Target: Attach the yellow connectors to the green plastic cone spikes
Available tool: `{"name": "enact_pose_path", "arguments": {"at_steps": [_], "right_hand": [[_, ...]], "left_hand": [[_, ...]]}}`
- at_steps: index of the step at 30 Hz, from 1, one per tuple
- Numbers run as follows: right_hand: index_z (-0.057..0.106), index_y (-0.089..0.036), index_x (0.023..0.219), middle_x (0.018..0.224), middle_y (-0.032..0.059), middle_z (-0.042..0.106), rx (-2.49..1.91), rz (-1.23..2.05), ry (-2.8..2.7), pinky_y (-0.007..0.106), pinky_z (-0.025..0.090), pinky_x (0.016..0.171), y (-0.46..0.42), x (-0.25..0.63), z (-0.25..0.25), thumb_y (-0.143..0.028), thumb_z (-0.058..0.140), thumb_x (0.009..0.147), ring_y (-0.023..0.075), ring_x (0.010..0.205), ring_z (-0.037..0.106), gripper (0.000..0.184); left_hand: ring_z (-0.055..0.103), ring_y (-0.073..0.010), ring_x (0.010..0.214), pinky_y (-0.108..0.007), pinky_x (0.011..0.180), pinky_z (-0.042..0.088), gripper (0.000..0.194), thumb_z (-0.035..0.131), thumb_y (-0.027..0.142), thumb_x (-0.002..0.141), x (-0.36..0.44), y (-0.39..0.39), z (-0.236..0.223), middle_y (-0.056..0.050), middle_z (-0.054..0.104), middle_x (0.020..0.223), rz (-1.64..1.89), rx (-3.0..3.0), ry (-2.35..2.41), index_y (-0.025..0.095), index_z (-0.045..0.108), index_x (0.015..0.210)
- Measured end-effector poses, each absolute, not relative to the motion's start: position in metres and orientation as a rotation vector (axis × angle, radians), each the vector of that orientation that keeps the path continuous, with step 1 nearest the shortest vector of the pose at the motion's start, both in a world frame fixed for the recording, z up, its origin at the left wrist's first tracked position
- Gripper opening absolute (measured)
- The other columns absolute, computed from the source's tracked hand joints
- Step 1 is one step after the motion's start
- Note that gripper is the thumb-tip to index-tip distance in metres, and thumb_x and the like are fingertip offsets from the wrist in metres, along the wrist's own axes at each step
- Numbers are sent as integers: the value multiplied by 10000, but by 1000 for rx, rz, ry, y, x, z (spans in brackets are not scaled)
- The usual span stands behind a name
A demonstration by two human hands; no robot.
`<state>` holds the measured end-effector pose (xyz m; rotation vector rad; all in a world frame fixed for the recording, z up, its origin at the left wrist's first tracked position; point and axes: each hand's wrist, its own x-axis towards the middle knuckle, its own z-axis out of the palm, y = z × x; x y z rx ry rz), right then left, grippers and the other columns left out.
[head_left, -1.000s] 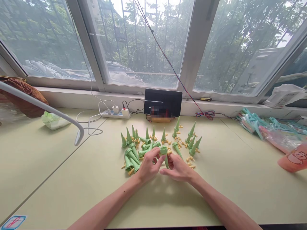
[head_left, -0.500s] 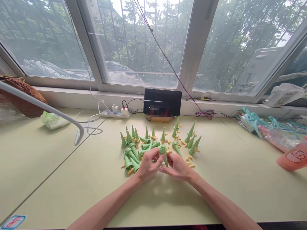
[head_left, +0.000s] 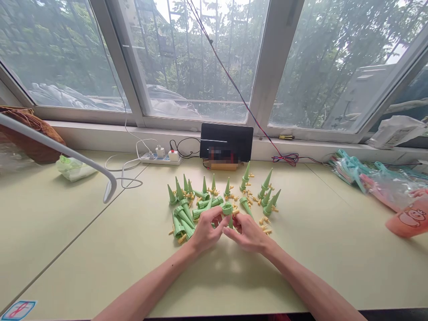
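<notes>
My left hand (head_left: pixel 207 231) is closed on a green plastic watering spike (head_left: pixel 228 208), held open end up with its point downward. At the spike's right side a small yellow valve (head_left: pixel 236 212) sticks out, and my right hand (head_left: pixel 250 232) pinches it. The right thumb lies across the lower cone and partly hides it. Several more green spikes (head_left: pixel 183 216) lie in a pile beside my left hand. Others stand point up behind, such as one spike (head_left: pixel 272 203) on the right. Loose yellow valves (head_left: pixel 265 220) are scattered near my right hand.
A dark tablet (head_left: pixel 227 140) leans on a brown block at the back. To its left is a power strip (head_left: pixel 162 159) with white cables. A grey curved bar (head_left: pixel 67 151) crosses the left side. An orange cup (head_left: pixel 408 218) and bagged teal items (head_left: pixel 354 171) are on the right.
My right thumb has shifted slightly up and across the spike's lower cone, covering more of it. The left hand keeps its hold, and the other things stay where they were.
</notes>
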<state>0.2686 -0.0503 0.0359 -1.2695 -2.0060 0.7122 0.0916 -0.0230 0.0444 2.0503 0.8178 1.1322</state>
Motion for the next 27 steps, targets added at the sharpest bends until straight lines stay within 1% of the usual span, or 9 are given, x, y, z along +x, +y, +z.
{"name": "enact_pose_path", "arguments": {"at_steps": [8,12,16,22,27], "right_hand": [[318,-219,680,637,-49,360,-1255,751,-1988,266,241,518,-50,269,34,-498,600,883,106,569,307,446],[307,-219,678,640,-53,338,-1248,766,-1986,266,237,523,-49,270,34,-490,601,882,105,574,303,449],[296,-220,673,641,-56,316,-1256,797,-1972,265,232,524,-49,270,35,-496,609,875,104,576,295,464],[277,-219,648,620,-59,288,-1251,780,-1967,265,228,521,-49,270,39,-470,610,870,104,573,278,472],[265,-219,638,604,-59,277,-1256,775,-1962,266,221,511,-49,270,39,-487,610,867,102,562,265,494]], "left_hand": [[519,-130,606,-241,541,430,252,533,300,972,91,-22,40,-21,575,707,1108,2067,799,164,607,774],[497,-117,600,-225,533,420,197,518,228,957,90,-22,40,-11,558,718,1103,2097,781,164,584,783],[463,-110,595,-213,528,398,176,489,160,938,89,-21,38,1,513,717,1127,2185,774,174,523,766],[446,-108,601,-208,543,383,196,462,142,938,89,-21,37,9,478,733,1161,2323,797,192,435,751],[427,-116,608,-211,549,369,195,429,126,942,88,-22,38,9,465,729,1174,2392,792,198,433,762]]}}
